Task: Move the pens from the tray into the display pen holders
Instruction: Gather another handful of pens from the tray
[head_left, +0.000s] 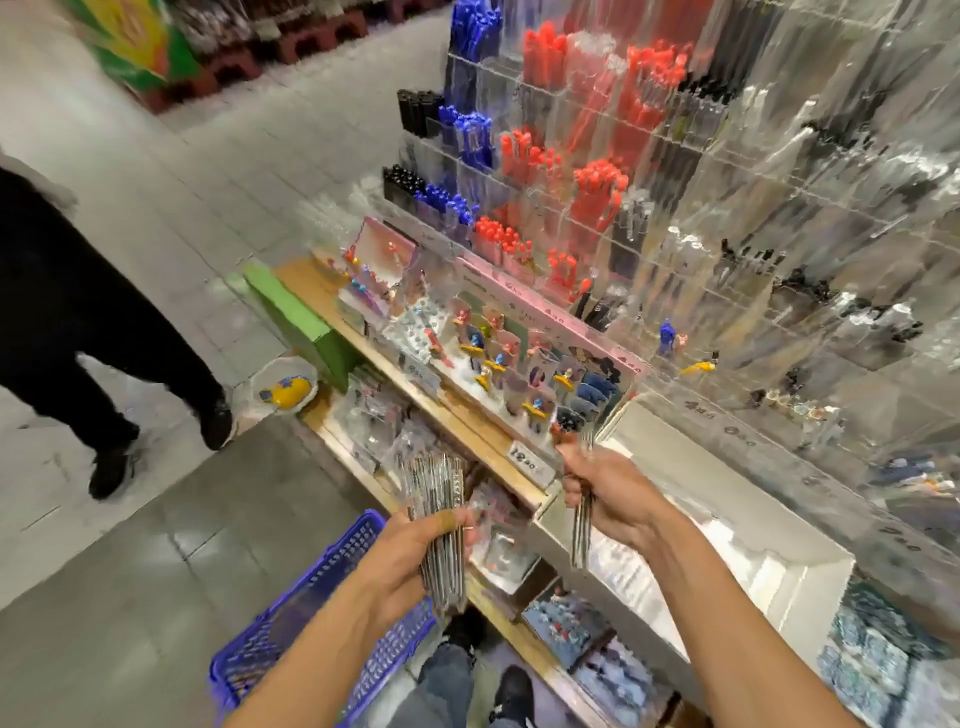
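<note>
At the bottom of the frame the blue tray (322, 587) sits low, below the left forearm, and just above it the left hand (415, 551) has its fingers curled round a thick bundle of pens (439, 499) that fans upward out of the fist. To the right of centre the right hand (597, 488) is wrapped round a smaller bunch of pens (581, 525), whose ends hang down below the fist and poke out above it. The likeliest trouble, as I judge it, is a slip: the big bundle is loose and splayed at the top, so a pen could slide out and drop to the floor or back onto the tray if the grip eases while the other hand reaches. The small bunch could also catch on the carded toy display (519, 358) on the wooden shelf in mid-frame, which stands between the hands and the target. Further up and to the right, the clear display pen holders (727, 218) are narrow compartments packed close, so pens could land in the wrong slot or jam against a wall; many already hold red, blue or black pens. The held pens look slim, with clear or silvery barrels and dark tips, though motion blur makes their colour uncertain.
</note>
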